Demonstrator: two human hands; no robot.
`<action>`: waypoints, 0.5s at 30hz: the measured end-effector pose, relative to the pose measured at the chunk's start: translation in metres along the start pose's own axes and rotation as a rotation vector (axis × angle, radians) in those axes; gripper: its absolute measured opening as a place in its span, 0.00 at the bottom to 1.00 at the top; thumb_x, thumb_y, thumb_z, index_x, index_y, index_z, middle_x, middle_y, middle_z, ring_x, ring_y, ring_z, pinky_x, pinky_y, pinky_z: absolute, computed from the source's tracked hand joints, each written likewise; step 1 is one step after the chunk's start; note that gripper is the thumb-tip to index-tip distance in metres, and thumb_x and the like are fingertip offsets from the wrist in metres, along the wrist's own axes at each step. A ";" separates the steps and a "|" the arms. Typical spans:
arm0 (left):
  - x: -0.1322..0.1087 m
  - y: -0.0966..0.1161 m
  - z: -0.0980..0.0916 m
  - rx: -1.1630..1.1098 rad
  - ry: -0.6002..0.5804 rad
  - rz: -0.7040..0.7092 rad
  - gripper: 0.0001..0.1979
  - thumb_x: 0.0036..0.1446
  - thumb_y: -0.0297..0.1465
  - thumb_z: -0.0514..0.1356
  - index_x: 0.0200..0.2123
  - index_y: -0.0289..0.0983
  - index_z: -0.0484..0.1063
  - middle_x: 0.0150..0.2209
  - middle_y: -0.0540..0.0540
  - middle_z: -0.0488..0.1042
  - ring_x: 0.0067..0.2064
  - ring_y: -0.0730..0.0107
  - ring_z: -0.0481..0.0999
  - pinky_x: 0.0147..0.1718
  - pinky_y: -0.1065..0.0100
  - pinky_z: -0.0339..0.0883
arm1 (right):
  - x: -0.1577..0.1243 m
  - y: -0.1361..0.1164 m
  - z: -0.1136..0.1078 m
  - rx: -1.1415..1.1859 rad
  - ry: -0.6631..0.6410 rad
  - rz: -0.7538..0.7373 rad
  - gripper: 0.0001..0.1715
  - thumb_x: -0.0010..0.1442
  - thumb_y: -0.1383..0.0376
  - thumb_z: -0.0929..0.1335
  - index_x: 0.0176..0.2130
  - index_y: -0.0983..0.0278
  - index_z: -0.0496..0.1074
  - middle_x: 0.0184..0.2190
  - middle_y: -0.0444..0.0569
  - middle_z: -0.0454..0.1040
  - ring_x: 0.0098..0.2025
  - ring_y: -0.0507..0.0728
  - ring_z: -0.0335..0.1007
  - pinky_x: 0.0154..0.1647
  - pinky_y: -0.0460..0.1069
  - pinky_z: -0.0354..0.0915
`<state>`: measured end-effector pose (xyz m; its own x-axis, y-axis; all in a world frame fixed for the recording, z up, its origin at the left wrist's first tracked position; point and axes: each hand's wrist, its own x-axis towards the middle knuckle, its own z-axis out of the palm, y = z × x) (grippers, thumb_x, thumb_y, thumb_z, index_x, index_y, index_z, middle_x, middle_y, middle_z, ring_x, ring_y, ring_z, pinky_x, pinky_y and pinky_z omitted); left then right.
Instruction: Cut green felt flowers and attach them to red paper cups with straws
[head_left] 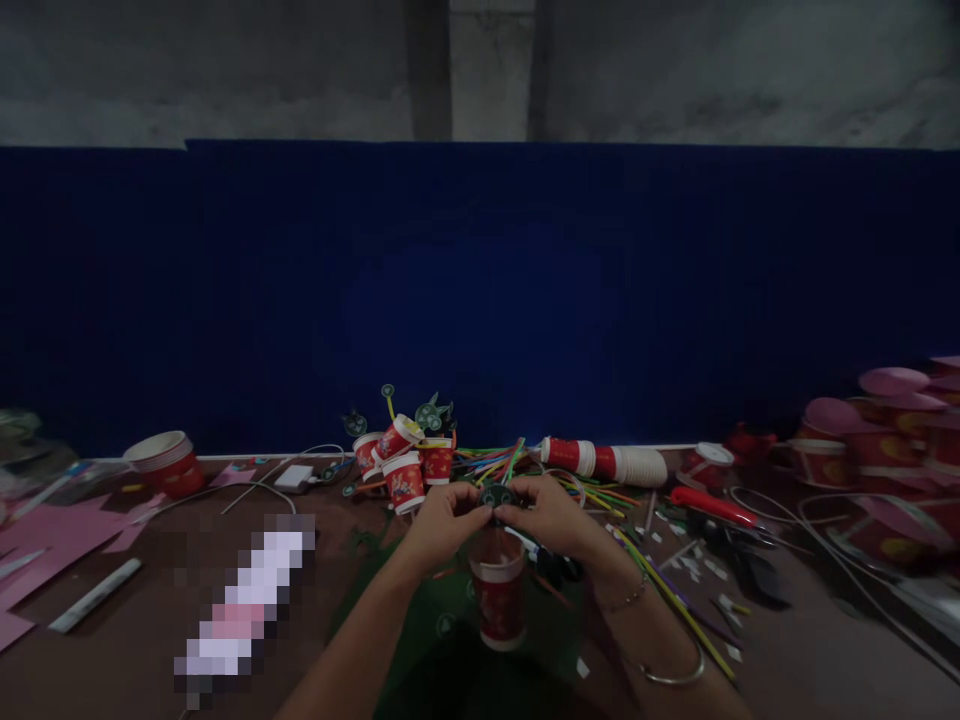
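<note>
1. In the head view, I see both hands meet at the middle of the table point(157, 560), fingertips close together around a small green cutout point(496, 496).
2. The left hand point(452, 512) pinches the cutout's left side between thumb and fingers; the right hand point(545, 508) pinches its right side the same way.
3. The cutout is just above the mouth of a red cup point(501, 605), which is upright over a green sheet point(416, 650). I cannot tell whether cutout and cup touch.
4. Beyond the left hand, more red cups point(405, 482) sit heaped together, with green cutouts rising among them.
5. Beyond both hands lie colourful sticks point(480, 461), and to their right a cup stack point(600, 460) on its side.
6. Near the right forearm are white scraps point(694, 565) and a red-and-black tool point(716, 506).
7. Over to the left, pink paper point(56, 535) lies near an upright cup stack point(171, 470).
8. A pixelated object point(244, 610) lies beside the left forearm, too obscured to identify.
</note>
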<state>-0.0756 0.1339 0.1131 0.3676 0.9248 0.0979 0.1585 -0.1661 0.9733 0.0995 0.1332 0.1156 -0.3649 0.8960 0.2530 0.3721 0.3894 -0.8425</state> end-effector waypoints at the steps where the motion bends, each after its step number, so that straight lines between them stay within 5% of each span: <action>1: 0.000 -0.001 0.001 -0.003 -0.002 0.008 0.09 0.45 0.35 0.62 0.25 0.33 0.70 0.23 0.51 0.71 0.27 0.73 0.69 0.28 0.72 0.61 | 0.000 -0.002 0.000 -0.001 0.007 -0.021 0.08 0.50 0.65 0.67 0.24 0.68 0.70 0.21 0.42 0.67 0.26 0.50 0.61 0.27 0.43 0.58; 4: 0.002 -0.001 0.001 0.031 0.011 0.001 0.09 0.45 0.35 0.61 0.25 0.34 0.69 0.24 0.50 0.71 0.27 0.71 0.69 0.29 0.70 0.62 | 0.001 -0.001 0.000 0.033 0.036 -0.025 0.07 0.49 0.65 0.67 0.24 0.68 0.70 0.22 0.42 0.68 0.27 0.51 0.62 0.28 0.44 0.59; 10: -0.010 0.027 0.009 0.117 0.346 0.114 0.12 0.48 0.35 0.58 0.37 0.36 0.68 0.33 0.48 0.72 0.36 0.67 0.71 0.36 0.67 0.64 | 0.018 0.028 -0.013 0.209 0.175 0.121 0.12 0.50 0.61 0.67 0.31 0.68 0.72 0.25 0.45 0.72 0.28 0.53 0.67 0.29 0.46 0.62; 12: -0.026 0.035 0.028 0.082 0.113 0.022 0.08 0.49 0.35 0.58 0.27 0.36 0.69 0.25 0.50 0.71 0.30 0.69 0.70 0.32 0.67 0.64 | 0.029 0.036 -0.020 0.262 0.223 0.159 0.11 0.49 0.61 0.68 0.30 0.67 0.71 0.23 0.43 0.72 0.26 0.51 0.66 0.28 0.45 0.62; 15: -0.058 0.029 0.076 -0.105 -0.499 -0.231 0.08 0.45 0.36 0.63 0.27 0.37 0.73 0.26 0.48 0.73 0.30 0.67 0.72 0.32 0.65 0.66 | 0.048 0.043 -0.027 0.404 0.213 0.267 0.10 0.47 0.61 0.69 0.28 0.67 0.70 0.20 0.43 0.71 0.23 0.50 0.66 0.24 0.44 0.62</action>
<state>-0.0226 0.0497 0.1195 0.7273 0.6547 -0.2059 0.2036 0.0807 0.9757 0.1208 0.1985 0.1040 -0.1047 0.9927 0.0599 0.0544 0.0658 -0.9963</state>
